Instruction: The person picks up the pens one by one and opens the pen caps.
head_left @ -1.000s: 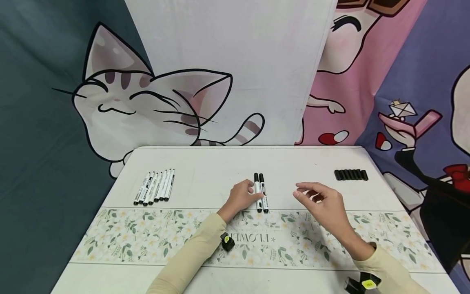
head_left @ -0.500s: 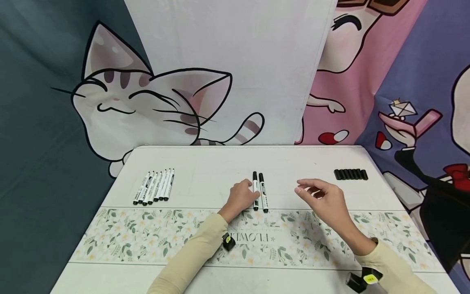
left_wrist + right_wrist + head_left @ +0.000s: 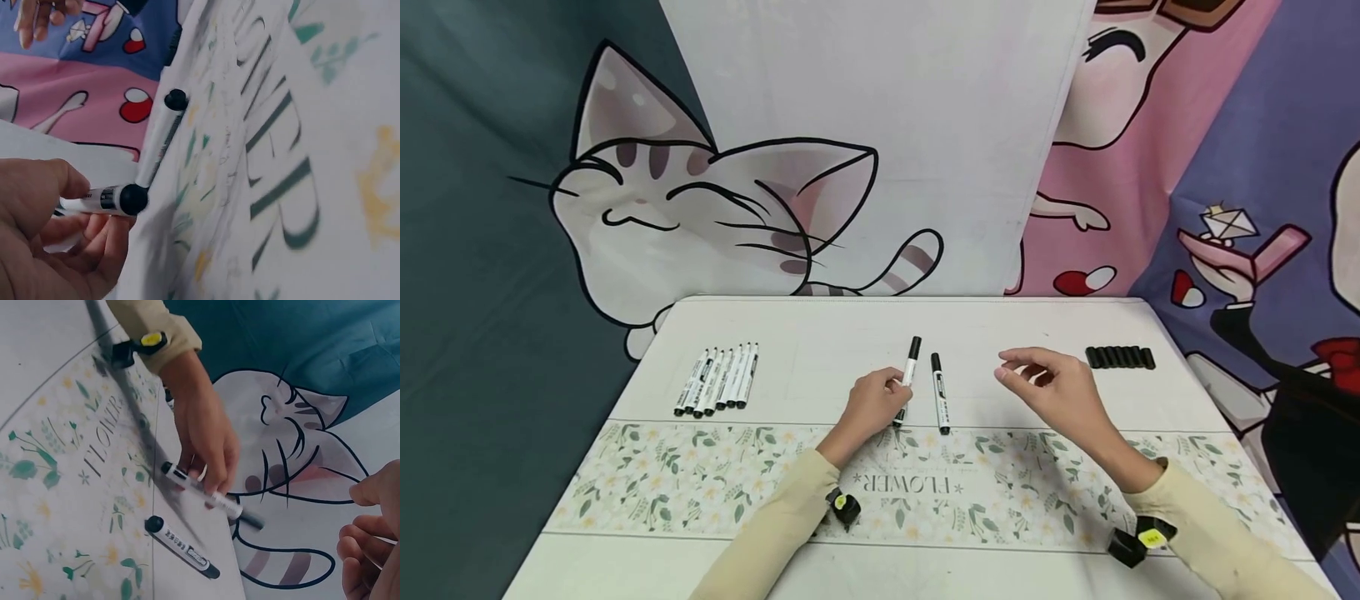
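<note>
My left hand (image 3: 875, 404) pinches a white marker with a black cap (image 3: 913, 354) between thumb and fingers. The left wrist view shows the held marker's black end (image 3: 134, 199) pointing out of the grip, and in the right wrist view the held marker (image 3: 215, 499) slants above the table. A second capped marker (image 3: 940, 396) lies on the table just right of it, touched by neither hand. To the right, my right hand (image 3: 1060, 396) hovers over the table, thumb and fingers bent loosely with a gap between them and nothing held.
Several uncapped markers (image 3: 718, 382) lie in a row on the left of the table. Several black caps (image 3: 1120, 357) line up at the far right. A floral strip lettered FLOWER (image 3: 906, 485) crosses the table (image 3: 820, 325). Printed cloth (image 3: 880, 100) hangs behind the far edge.
My left hand has picked up the left one of the two capped markers and moved it left, tilting it away from the other. My right hand has risen slightly in view.
</note>
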### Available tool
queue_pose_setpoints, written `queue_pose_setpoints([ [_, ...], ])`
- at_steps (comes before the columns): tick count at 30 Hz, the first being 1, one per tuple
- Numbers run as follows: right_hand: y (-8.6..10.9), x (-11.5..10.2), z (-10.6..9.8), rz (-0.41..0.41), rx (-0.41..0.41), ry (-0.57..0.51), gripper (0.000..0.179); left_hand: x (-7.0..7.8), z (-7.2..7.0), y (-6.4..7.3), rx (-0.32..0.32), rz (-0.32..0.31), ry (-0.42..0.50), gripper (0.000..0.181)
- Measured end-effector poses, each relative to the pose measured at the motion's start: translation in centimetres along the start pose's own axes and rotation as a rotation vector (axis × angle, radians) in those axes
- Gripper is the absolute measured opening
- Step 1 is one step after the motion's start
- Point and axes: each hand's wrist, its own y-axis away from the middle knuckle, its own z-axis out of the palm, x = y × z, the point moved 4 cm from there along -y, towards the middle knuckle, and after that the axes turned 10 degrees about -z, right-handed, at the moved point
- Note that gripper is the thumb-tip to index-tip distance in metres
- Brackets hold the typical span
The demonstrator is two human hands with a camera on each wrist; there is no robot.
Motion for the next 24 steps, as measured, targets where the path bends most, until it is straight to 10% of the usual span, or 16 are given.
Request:
queue_pose_setpoints([
  [12,-1.3,-0.8,0.7,-0.010,-0.071,-0.030,0.022,0.5,-4.3,4.1,0.067,0.183,0.021,0.026],
  [24,-1.8,-3.2,1.5,-0.069,-0.126,-0.078,0.026,0.7,-5.7,6.9,0.122,0.418,-0.029,0.027],
])
